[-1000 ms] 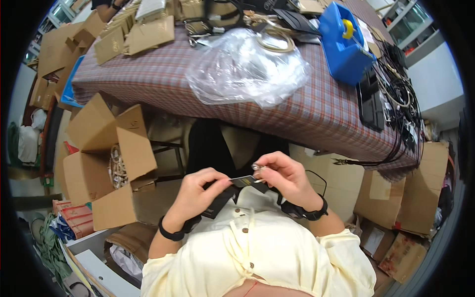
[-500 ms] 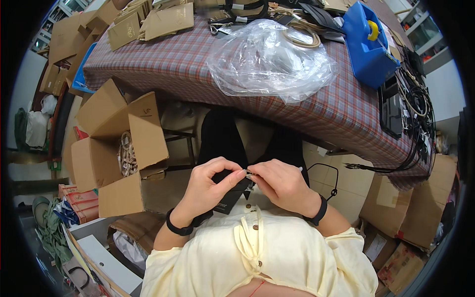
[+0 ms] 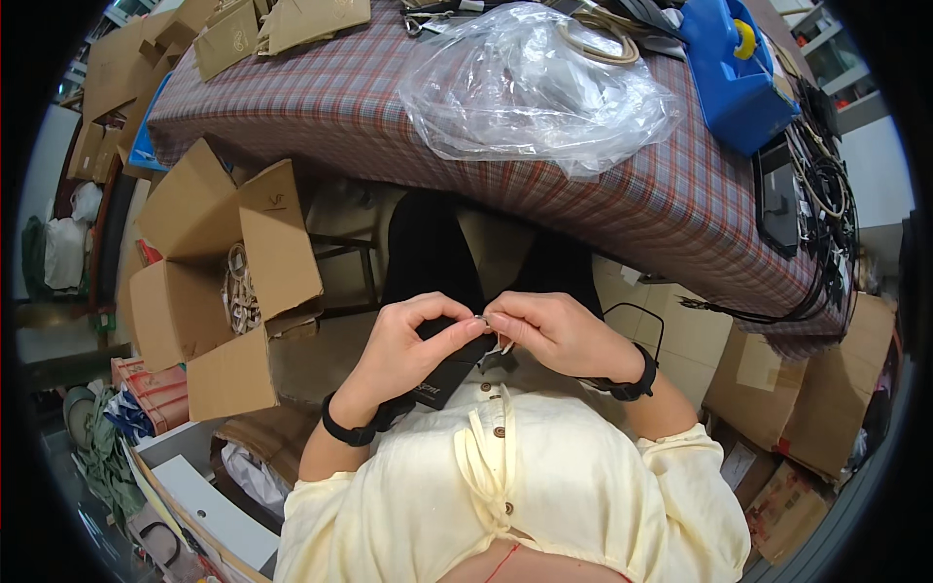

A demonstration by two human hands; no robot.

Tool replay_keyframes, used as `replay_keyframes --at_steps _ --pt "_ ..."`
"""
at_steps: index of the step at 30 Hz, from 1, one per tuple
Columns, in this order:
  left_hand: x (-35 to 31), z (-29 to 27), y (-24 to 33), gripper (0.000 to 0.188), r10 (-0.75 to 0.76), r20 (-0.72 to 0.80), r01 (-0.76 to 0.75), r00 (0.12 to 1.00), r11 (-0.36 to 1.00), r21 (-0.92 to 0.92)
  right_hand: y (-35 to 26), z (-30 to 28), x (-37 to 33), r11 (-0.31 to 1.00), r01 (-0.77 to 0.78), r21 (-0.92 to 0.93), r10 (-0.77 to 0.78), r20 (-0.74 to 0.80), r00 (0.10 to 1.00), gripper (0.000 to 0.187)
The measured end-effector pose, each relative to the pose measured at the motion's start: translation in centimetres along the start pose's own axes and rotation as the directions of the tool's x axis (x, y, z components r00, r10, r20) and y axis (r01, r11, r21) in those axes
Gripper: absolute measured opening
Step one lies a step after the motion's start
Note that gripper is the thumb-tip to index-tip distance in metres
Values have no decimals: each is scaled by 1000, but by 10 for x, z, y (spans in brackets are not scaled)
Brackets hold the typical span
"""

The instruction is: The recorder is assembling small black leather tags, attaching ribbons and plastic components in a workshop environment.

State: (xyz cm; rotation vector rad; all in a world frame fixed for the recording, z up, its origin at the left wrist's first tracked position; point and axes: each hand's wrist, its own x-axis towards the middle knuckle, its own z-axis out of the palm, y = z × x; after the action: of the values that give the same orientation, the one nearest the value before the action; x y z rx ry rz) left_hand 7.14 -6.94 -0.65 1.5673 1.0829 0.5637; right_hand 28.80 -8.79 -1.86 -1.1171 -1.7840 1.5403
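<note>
In front of my waist both hands meet, thumb and forefinger pinched on each. My left hand [image 3: 416, 335] grips one side of a small shiny metal piece [image 3: 483, 320], and my right hand [image 3: 556, 330] pinches its other side. The fingertips cover most of that piece, so its exact kind cannot be made out. Just under the fingers a small pale bit hangs by my right thumb. A flat black card or tag [image 3: 442, 386] with light print lies across my lap below the left hand.
A plaid-covered table [image 3: 321, 126] stands ahead, bearing a clear plastic bag [image 3: 535, 92], a blue tape dispenser [image 3: 734, 83], brown envelopes [image 3: 316, 19] and black cables [image 3: 826, 194]. Left is an open carton [image 3: 180, 311] with beige coiled cords [image 3: 240, 291]; another carton [image 3: 802, 389] is at right.
My view has shifted slightly, so the table sits higher in the picture. The right hand has turned a little; both hands stay pinched together on the metal piece.
</note>
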Motion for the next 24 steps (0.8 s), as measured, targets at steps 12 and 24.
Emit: replay_keyframes --at_steps 12,24 --pt "-7 5 -22 17 -138 115 170 984 922 -349 2 12 -6 860 266 -435 -383 -207 900 16" --pt "-24 11 -27 48 -130 300 296 945 728 -618 8 22 -31 868 -114 484 215 -158 964 18"
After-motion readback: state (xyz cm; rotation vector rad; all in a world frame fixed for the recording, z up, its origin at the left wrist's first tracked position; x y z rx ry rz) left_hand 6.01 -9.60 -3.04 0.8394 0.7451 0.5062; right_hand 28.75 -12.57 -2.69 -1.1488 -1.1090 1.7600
